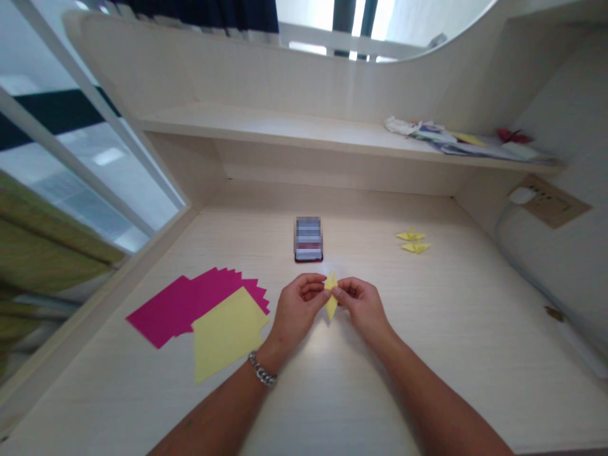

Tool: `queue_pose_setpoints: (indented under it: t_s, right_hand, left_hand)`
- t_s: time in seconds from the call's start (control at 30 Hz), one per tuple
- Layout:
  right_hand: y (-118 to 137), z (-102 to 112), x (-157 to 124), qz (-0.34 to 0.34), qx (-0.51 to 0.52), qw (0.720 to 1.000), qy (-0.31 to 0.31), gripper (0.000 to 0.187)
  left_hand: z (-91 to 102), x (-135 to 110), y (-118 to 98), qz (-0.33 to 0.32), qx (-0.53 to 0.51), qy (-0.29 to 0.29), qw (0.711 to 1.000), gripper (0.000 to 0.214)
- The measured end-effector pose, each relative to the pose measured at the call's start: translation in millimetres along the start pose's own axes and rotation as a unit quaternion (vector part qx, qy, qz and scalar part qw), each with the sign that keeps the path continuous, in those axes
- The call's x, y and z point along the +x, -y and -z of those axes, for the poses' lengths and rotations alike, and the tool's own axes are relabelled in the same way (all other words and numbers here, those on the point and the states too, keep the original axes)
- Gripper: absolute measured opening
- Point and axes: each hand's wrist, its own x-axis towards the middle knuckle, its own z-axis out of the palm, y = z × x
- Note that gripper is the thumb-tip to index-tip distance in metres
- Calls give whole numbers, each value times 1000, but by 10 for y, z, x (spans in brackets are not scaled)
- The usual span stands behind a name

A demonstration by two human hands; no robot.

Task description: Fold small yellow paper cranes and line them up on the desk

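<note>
A small folded yellow paper piece [331, 297] is pinched between both my hands above the middle of the light wooden desk [427, 354]. My left hand [298, 309], with a metal bracelet on its wrist, grips the piece's left side with curled fingers. From the right, my right hand [361, 305] pinches the piece between thumb and fingertips. The piece stands upright and pointed at both ends.
A phone [308, 239] lies just beyond my hands. A yellow sheet [225, 332] rests on a fan of magenta sheets [185, 304] at the left. Two small folded yellow shapes [414, 241] lie at the right. Papers [456, 140] clutter the shelf above.
</note>
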Motion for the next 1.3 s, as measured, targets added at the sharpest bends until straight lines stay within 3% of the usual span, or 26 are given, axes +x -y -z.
queue_pose_setpoints:
  t_s: [0.2, 0.43, 0.87, 1.07, 1.3]
  right_hand:
    - [36, -9, 7, -33, 43, 998, 12, 25]
    - [38, 21, 22, 2, 14, 1000, -14, 23]
    - [181, 30, -3, -26, 52, 998, 19, 23]
    - [180, 56, -4, -10, 16, 1000, -13, 20]
    - [110, 18, -1, -97, 72, 990, 74, 31]
  left_hand:
    - [1, -5, -21, 16, -16, 0, 1000, 32]
    - [-21, -23, -2, 19, -3, 23, 1000, 30]
    - [-14, -42, 14, 43, -27, 59, 997, 32]
    - [-34, -61, 23, 51, -17, 63, 997, 34]
    - [25, -5, 6, 43, -21, 18, 999, 35]
